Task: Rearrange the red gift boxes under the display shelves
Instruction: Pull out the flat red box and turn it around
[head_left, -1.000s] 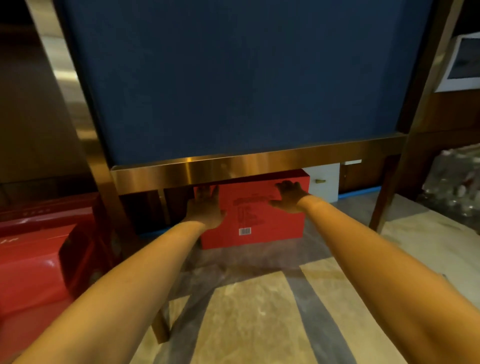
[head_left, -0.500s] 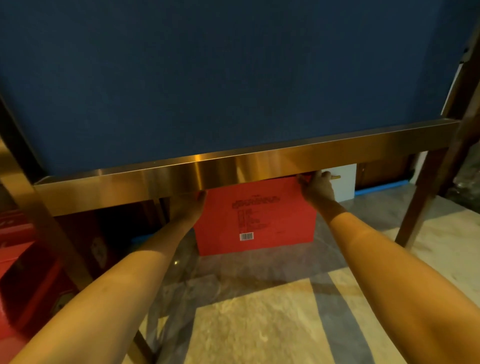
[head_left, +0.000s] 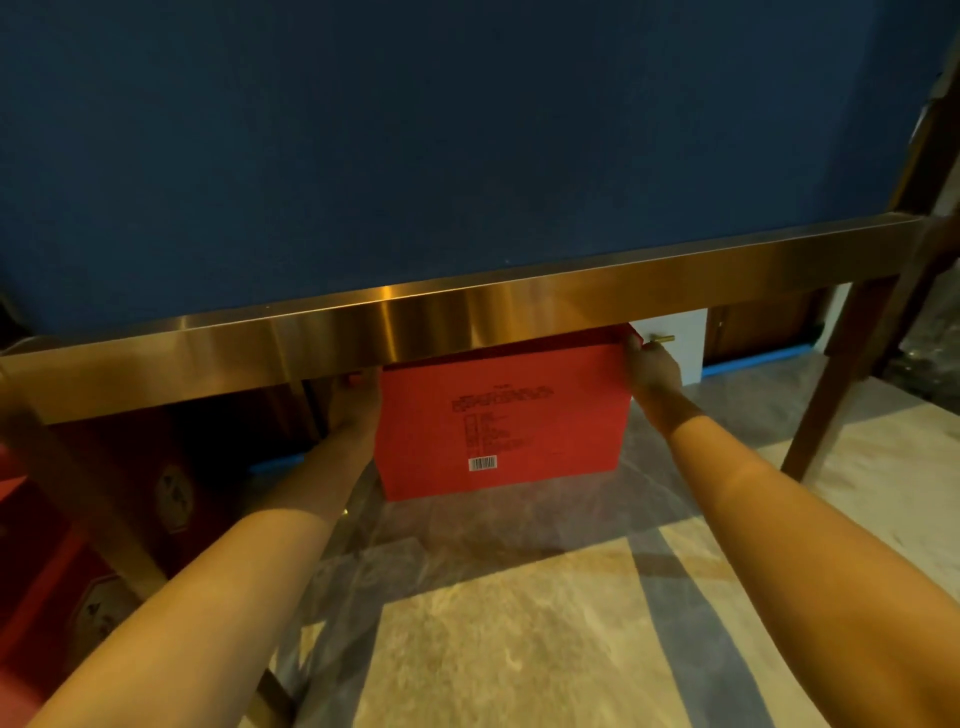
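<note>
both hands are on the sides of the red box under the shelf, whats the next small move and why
Probably slide the red gift box along the floor, keeping it low. The left hand and right hand grip its sides, and its top sits just beneath the brass shelf rail, so there seems little room to lift.

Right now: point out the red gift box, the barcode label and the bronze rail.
red gift box (head_left: 545, 415): head view, on the front face, right of the printed text.
barcode label (head_left: 482, 463): head view, middle of the white sticker low on that face.
bronze rail (head_left: 426, 327): head view, on its bright reflective front above the box.
</note>
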